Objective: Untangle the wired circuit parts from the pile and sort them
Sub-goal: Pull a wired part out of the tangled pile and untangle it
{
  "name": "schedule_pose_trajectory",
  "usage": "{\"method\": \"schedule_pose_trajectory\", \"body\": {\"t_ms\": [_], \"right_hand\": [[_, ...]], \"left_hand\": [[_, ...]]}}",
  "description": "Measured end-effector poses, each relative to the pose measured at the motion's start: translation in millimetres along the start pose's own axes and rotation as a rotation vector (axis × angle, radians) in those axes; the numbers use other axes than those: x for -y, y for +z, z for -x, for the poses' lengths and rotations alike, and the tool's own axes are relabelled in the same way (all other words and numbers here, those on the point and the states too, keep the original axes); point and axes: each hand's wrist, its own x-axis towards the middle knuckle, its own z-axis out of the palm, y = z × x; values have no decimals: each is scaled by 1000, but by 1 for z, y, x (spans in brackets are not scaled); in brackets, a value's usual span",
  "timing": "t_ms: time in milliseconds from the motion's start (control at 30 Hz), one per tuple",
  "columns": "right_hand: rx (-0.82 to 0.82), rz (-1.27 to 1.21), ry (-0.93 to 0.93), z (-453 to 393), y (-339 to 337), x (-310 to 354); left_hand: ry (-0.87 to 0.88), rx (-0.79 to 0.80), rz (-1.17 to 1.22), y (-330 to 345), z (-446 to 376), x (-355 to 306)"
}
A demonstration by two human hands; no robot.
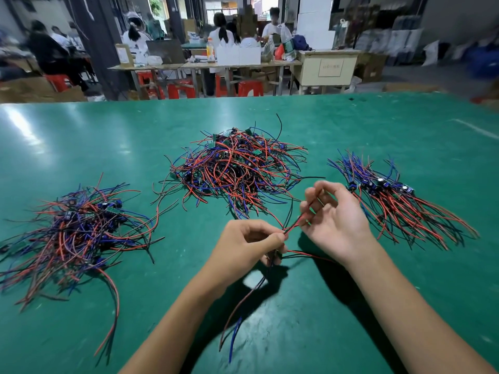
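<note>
A big tangled pile (235, 168) of small circuit boards with red, blue and black wires lies mid-table. A looser heap (78, 230) lies to the left. To the right, a combed row (388, 195) has its boards lined up and wires trailing toward me. My left hand (248, 247) grips one wired circuit part (272, 259) in front of the pile; its wires hang down toward me. My right hand (334, 220) pinches red and black wires (293, 225) that run back to the left hand.
The green table top (108, 147) spreads around all three heaps. Beyond its far edge stand work tables (205, 64), red stools (181, 89) and several seated people (224, 32).
</note>
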Motion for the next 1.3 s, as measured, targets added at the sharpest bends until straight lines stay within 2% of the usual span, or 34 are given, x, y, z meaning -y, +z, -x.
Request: {"method": "schedule_pose_trajectory", "body": {"t_ms": [67, 200, 267, 367, 433, 533, 700, 800, 933, 1100, 1300], "right_hand": [[24, 182, -116, -2, 0, -3], [-76, 801, -444, 1, 9, -19], [47, 1040, -618, 3, 7, -28], [253, 1243, -723, 8, 6, -41], [282, 1189, -732, 10, 10, -47], [286, 980, -692, 13, 16, -53], [285, 646, -522, 19, 24, -56], [139, 597, -400, 20, 28, -53], [79, 534, -275, 19, 28, -48], [31, 499, -288, 20, 28, -43], [86, 387, -268, 20, 26, -34]], "left_hand": [[-36, 12, 101, -1, 2, -3], [-54, -37, 411, -5, 0, -10], [-59, -89, 534, -9, -2, -13], [-82, -153, 590, -20, -4, -14], [-97, -200, 589, -23, -4, -14], [-116, -226, 569, -21, -4, -13], [-81, -219, 572, -18, -4, -10], [-41, -249, 458, -18, -3, -7], [3, -316, 295, -14, -2, -6], [-5, -425, 329, -17, -4, -8], [-12, -378, 326, -18, -2, -10]]}}
